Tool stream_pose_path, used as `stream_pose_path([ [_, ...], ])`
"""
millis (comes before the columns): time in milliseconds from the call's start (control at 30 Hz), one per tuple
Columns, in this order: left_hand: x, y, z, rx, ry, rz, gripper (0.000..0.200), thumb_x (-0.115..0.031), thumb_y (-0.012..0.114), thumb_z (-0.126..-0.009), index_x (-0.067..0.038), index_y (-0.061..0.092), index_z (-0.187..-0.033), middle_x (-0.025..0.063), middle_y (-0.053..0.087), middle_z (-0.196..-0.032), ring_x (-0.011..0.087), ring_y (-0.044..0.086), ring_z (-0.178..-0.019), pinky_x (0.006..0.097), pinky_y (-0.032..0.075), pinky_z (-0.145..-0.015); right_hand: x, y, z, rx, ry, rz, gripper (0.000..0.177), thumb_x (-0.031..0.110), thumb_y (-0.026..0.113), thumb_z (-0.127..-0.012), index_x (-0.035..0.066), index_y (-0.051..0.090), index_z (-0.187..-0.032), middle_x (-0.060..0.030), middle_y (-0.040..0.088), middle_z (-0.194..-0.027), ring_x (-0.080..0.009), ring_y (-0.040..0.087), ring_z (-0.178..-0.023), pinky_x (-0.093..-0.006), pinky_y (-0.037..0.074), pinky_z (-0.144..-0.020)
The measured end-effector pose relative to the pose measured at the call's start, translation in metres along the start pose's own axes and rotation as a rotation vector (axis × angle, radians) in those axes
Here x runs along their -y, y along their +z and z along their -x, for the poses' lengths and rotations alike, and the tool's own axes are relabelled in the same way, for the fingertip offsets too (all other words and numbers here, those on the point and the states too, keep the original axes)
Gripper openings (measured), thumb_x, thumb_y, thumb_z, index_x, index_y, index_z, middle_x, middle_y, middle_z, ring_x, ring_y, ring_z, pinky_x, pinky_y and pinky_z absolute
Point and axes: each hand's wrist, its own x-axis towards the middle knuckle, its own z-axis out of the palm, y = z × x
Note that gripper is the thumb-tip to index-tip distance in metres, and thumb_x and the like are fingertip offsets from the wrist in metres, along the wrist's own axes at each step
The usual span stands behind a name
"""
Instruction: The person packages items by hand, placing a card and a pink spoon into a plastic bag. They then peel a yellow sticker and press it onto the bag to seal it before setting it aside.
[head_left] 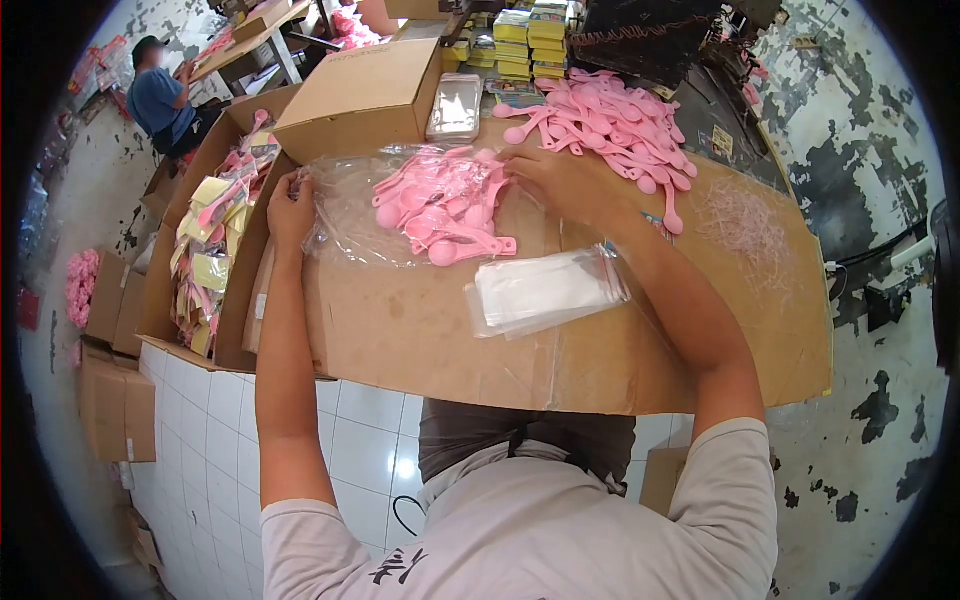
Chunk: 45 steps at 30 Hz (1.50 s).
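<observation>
Spoon pile point(610, 125) at far edge of surface point(400, 330); second heap point(440, 205) left, against plastic bag point(340, 220); sleeve stack point(545, 290) nearer front; carton point(246, 290) along left edge.

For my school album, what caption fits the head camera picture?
Left hand at a clear plastic bag, right hand beside pink spoons, over brown cardboard.

No legible text, dark brush-like characters point(398, 566) on the light shirt point(560, 520), indistinct, faint lettering point(357, 57) on the closed carton point(345, 105), too blurred to read.
</observation>
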Motion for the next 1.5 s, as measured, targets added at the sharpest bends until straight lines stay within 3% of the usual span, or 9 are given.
stream_pose_path([
  [67,0.003,0.000,0.001,-0.006,-0.001,-0.015,0.042,-0.035,0.070,-0.092,-0.002,0.071,-0.117,0.0199,0.075,-0.102,0.0301,0.073,-0.096,0.0388,0.055,-0.085,0.019,-0.024,0.006,0.044,0.126,-0.033,0.017,0.010,0.065,-0.096,0.001,0.068,-0.109,-0.0080,0.060,-0.139,-0.0304,0.067,-0.110,-0.0393,0.056,-0.091],
  [267,0.004,0.003,-0.001,-0.009,-0.025,-0.047,0.041,-0.036,0.069,-0.092,-0.004,0.071,-0.116,0.0195,0.075,-0.102,0.0314,0.073,-0.096,0.0398,0.055,-0.085,-0.016,-0.064,0.028,-0.010,-0.134,-0.196,0.015,0.007,0.066,-0.096,0.000,0.070,-0.109,-0.0100,0.069,-0.125,-0.0253,0.068,-0.107,-0.0367,0.055,-0.089],
  [467,-0.012,-0.003,0.004,-0.013,-0.023,-0.057,0.038,-0.034,0.068,-0.093,-0.004,0.071,-0.115,0.0183,0.076,-0.101,0.0306,0.074,-0.096,0.0401,0.055,-0.085,-0.058,-0.118,0.039,-0.188,0.293,0.055,0.020,0.009,0.067,-0.092,-0.001,0.070,-0.110,-0.0140,0.070,-0.113,-0.0320,0.068,-0.103,-0.0384,0.054,-0.092],
  [667,-0.007,0.000,0.004,-0.030,-0.010,-0.028,0.038,-0.033,0.068,-0.093,-0.004,0.071,-0.116,0.0182,0.076,-0.101,0.0309,0.074,-0.096,0.0398,0.055,-0.086,-0.071,-0.049,0.029,-0.528,0.003,0.427,0.026,0.018,0.069,-0.091,0.005,0.070,-0.114,-0.0150,0.069,-0.116,-0.0320,0.067,-0.101,-0.0368,0.053,-0.091],
  [733,-0.003,0.002,0.002,-0.033,-0.008,-0.039,0.038,-0.033,0.068,-0.093,-0.004,0.071,-0.116,0.0181,0.076,-0.101,0.0308,0.074,-0.096,0.0394,0.055,-0.086,-0.017,-0.045,0.023,-0.001,0.397,-0.081,0.030,0.023,0.069,-0.091,0.007,0.068,-0.115,-0.0142,0.067,-0.120,-0.0311,0.067,-0.104,-0.0384,0.053,-0.089],
  [833,-0.010,-0.002,0.004,-0.015,-0.020,-0.027,0.038,-0.033,0.068,-0.093,-0.003,0.071,-0.116,0.0179,0.076,-0.100,0.0297,0.074,-0.096,0.0386,0.055,-0.086,0.021,-0.046,0.014,0.543,0.248,-0.032,0.032,0.028,0.067,-0.093,0.005,0.067,-0.114,-0.0156,0.066,-0.121,-0.0319,0.065,-0.103,-0.0397,0.052,-0.086],
  [1033,-0.018,-0.004,0.006,0.004,-0.025,-0.029,0.038,-0.031,0.069,-0.093,-0.001,0.071,-0.115,0.0175,0.076,-0.100,0.0277,0.074,-0.094,0.0376,0.055,-0.085,0.028,-0.025,0.007,0.365,0.277,0.067,0.030,0.022,0.063,-0.094,0.000,0.060,-0.114,-0.0202,0.067,-0.107,-0.0335,0.065,-0.102,-0.0429,0.052,-0.086],
  [1133,-0.018,-0.004,0.005,0.021,-0.064,-0.003,0.038,-0.032,0.069,-0.092,-0.002,0.072,-0.115,0.0176,0.076,-0.101,0.0276,0.074,-0.095,0.0379,0.055,-0.085,0.019,0.005,-0.002,-0.017,0.170,0.164,0.032,0.023,0.062,-0.095,0.003,0.058,-0.120,-0.0200,0.068,-0.107,-0.0368,0.066,-0.099,-0.0466,0.053,-0.084],
  [1500,0.001,0.004,0.000,-0.018,-0.011,-0.075,0.040,-0.035,0.069,-0.091,-0.004,0.072,-0.116,0.0186,0.075,-0.103,0.0330,0.073,-0.099,0.0399,0.054,-0.087,-0.046,-0.060,0.019,0.034,0.230,0.071,0.031,0.025,0.071,-0.092,0.005,0.065,-0.115,-0.0198,0.069,-0.094,-0.0395,0.067,-0.090,-0.0459,0.054,-0.080],
])
